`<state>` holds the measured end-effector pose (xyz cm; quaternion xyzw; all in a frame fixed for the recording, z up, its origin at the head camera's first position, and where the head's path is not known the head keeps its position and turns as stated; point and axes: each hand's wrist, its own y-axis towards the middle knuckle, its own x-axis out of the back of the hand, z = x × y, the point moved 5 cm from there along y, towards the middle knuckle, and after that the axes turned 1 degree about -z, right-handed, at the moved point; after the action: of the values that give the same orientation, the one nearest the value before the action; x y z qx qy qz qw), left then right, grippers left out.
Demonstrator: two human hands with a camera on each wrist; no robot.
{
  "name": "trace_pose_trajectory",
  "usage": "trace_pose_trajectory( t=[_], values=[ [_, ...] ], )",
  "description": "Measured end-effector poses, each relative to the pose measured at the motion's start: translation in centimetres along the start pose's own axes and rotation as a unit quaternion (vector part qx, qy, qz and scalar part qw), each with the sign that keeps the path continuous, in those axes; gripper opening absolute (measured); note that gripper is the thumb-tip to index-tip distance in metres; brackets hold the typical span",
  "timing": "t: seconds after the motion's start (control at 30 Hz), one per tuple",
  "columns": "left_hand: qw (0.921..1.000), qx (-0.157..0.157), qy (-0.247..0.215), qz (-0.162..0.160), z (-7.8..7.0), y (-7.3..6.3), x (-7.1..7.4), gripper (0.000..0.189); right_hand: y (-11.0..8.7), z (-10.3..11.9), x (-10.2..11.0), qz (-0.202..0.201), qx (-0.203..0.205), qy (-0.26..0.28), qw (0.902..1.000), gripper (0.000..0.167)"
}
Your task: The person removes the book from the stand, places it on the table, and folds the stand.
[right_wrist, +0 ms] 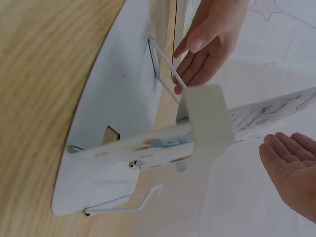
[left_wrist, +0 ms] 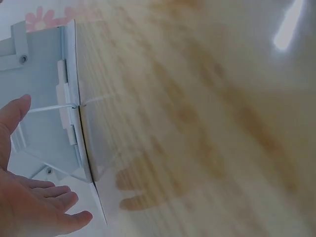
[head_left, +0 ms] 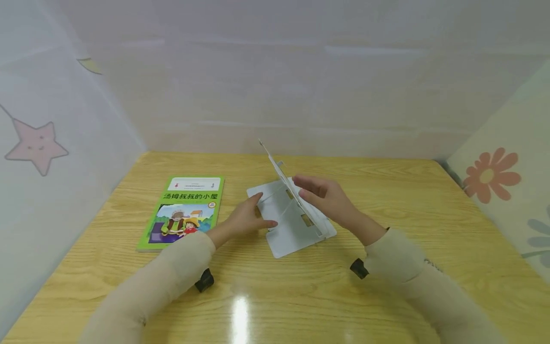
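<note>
A white folding book stand sits on the table, its flat base down and its printed panel tilted upward. Thin wire supports run between base and panel. To the left of the stand, my left hand has thumb and fingers spread around the base's left side. The left wrist view puts this hand close to the wire, with nothing in its grasp. My right hand is at the panel's right face, fingers loosely bent. In the right wrist view, a gap shows between these fingers and the panel.
A green picture book with Chinese lettering lies flat on the wooden table, left of the stand. Pale cloth walls enclose the back and both sides. Black wrist devices hang below the sleeves.
</note>
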<state>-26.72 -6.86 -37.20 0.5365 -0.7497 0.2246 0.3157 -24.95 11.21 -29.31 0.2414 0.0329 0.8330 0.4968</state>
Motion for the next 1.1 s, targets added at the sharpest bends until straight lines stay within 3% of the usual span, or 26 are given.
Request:
trace_pose_trajectory(
  t=[0.23, 0.47, 0.67, 1.1],
  values=[
    [0.9999, 0.001, 0.002, 0.017, 0.8, 0.7, -1.0, 0.093, -1.3, -0.4, -0.7, 0.005, -0.004, 0.024, 0.9997, 0.042],
    [0.9998, -0.011, 0.015, 0.008, 1.3, 0.8, -1.6, 0.091, -2.2, 0.1, -1.0, 0.002, 0.018, 0.037, 0.9991, 0.045],
    [0.9992, -0.033, 0.023, -0.008, 1.3, 0.6, -1.8, 0.089, -2.7, 0.6, -1.4, -0.004, 0.05, 0.014, 0.9986, 0.048],
    [0.9988, -0.037, 0.032, -0.001, 1.3, 0.4, -1.9, 0.088, -3.0, 0.3, -2.0, -0.051, 0.047, -0.009, 0.9976, 0.043]
  ],
)
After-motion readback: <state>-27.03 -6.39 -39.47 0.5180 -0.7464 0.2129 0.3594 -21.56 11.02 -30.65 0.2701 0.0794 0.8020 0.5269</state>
